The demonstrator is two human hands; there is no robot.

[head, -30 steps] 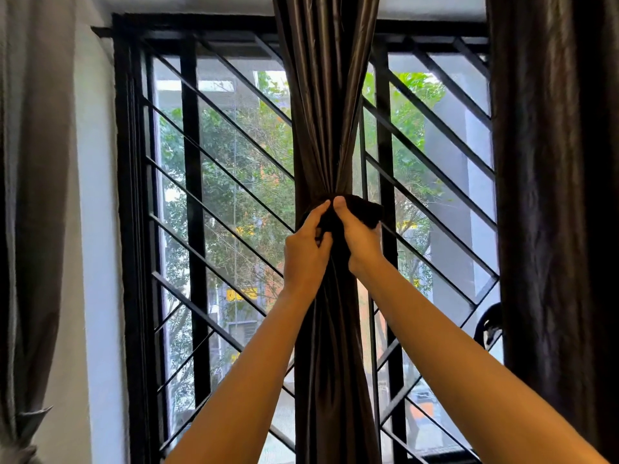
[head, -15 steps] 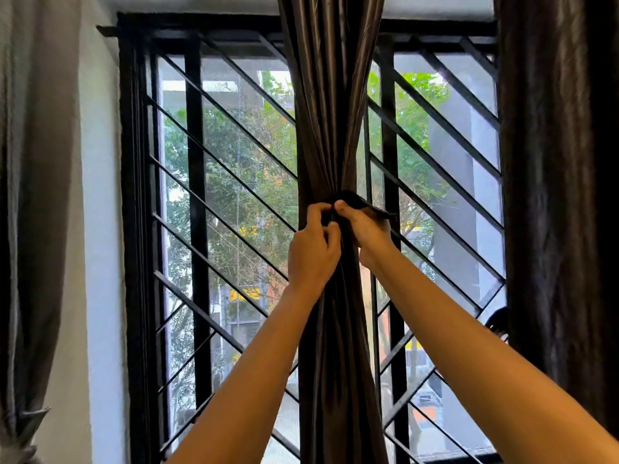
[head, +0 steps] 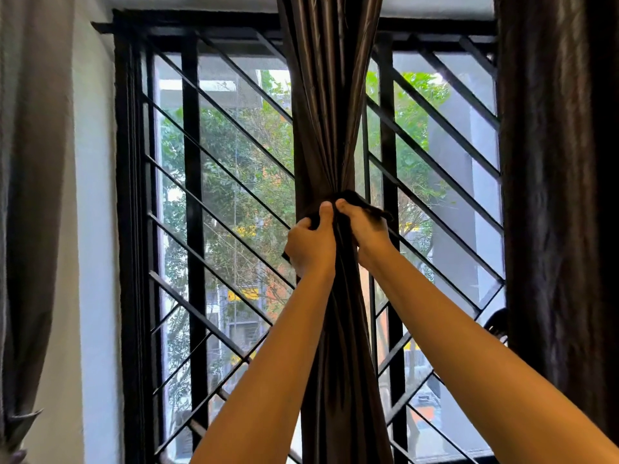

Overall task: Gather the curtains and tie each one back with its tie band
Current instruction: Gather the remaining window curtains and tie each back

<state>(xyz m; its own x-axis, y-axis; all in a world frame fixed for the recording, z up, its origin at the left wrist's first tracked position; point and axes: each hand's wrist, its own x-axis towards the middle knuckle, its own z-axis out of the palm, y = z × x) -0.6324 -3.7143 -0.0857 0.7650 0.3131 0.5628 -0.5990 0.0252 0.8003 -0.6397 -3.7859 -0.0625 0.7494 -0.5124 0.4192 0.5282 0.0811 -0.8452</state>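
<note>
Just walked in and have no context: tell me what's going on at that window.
A person is tying back the middle curtain in front of the barred window. Both the left hand and the right hand grip the dark tie band where the fabric is bunched into a waist. The hands hide whether it is fastened. The curtain on the right hangs loose.

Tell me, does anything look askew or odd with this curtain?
Nothing damaged. The dark tie band sits uneven round the middle curtain: the left hand grips one side, and a loose end pokes out past the right hand.
</note>
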